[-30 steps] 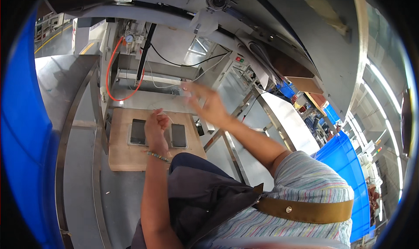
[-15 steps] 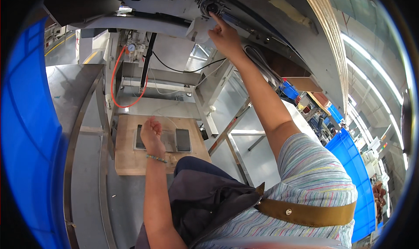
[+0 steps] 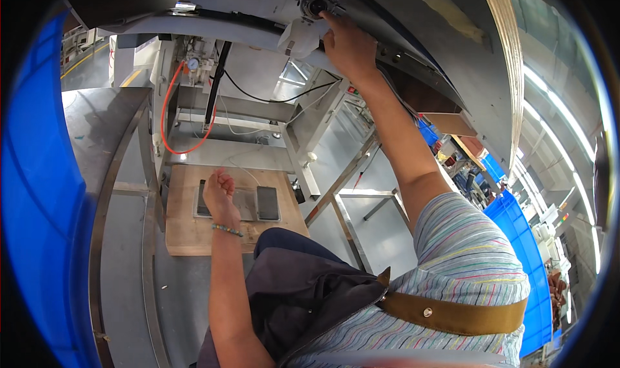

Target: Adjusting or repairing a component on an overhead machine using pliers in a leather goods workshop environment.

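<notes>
In the head view, the right hand [image 3: 352, 50] is raised to a dark round fitting [image 3: 315, 6], which is mounted on the grey machine body [image 3: 242, 3] at the top of the view. The index finger is extended to the fitting's lower edge, and the other fingers are bent; whether anything is pinched there cannot be told. Just below the fitting, to the left of the right hand, a white piece [image 3: 299, 40] is seen.

The left hand [image 3: 221, 197] is held low, with its fingers loosely curled upward; whether something small is held in them cannot be told. A beaded bracelet [image 3: 227, 230] is worn at its wrist. Beneath, a wooden board [image 3: 184, 234] is seen near the floor [image 3: 187, 290], with two dark pads set on it; the right-hand pad [image 3: 267, 203] is fully exposed, while the other is partly covered by the left hand.

Beyond the board, an orange hose [image 3: 166, 113] is looped below a round gauge [image 3: 192, 64], beside an upright black rod [image 3: 218, 87]. A metal desk [image 3: 103, 116] is placed at the left, flanked by a blue bin [image 3: 39, 168].
</notes>
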Demonstrator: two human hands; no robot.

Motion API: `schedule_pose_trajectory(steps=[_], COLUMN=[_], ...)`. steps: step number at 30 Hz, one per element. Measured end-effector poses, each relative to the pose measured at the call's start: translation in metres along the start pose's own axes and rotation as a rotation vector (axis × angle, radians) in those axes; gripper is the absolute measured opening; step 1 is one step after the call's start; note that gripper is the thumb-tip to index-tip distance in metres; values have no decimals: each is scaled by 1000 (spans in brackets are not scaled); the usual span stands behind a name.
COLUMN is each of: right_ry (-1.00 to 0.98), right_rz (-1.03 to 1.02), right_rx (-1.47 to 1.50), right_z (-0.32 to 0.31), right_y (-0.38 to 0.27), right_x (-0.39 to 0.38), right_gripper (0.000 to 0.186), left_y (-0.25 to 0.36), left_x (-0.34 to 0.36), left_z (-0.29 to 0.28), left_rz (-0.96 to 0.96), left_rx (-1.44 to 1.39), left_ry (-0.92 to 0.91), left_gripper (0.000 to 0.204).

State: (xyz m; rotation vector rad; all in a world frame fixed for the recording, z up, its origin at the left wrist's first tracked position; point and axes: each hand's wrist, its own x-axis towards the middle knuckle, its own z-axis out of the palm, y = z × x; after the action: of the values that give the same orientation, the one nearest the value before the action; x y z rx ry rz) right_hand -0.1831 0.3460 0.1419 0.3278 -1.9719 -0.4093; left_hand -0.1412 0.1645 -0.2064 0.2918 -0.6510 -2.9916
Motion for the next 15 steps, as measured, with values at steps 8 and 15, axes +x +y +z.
schedule_pose_trajectory(steps=[8, 15], right_ry=[229, 116], right_rz=[-104, 94], right_rx=[-25, 332], right_z=[4, 2], right_y=[10, 5], right_x=[-9, -20], right_gripper=[40, 38], left_y=[-1, -3], left_x=[4, 1], left_z=[-5, -4], left_rz=[2, -9], left_rx=[17, 30], left_ry=[21, 9], left_gripper=[25, 24])
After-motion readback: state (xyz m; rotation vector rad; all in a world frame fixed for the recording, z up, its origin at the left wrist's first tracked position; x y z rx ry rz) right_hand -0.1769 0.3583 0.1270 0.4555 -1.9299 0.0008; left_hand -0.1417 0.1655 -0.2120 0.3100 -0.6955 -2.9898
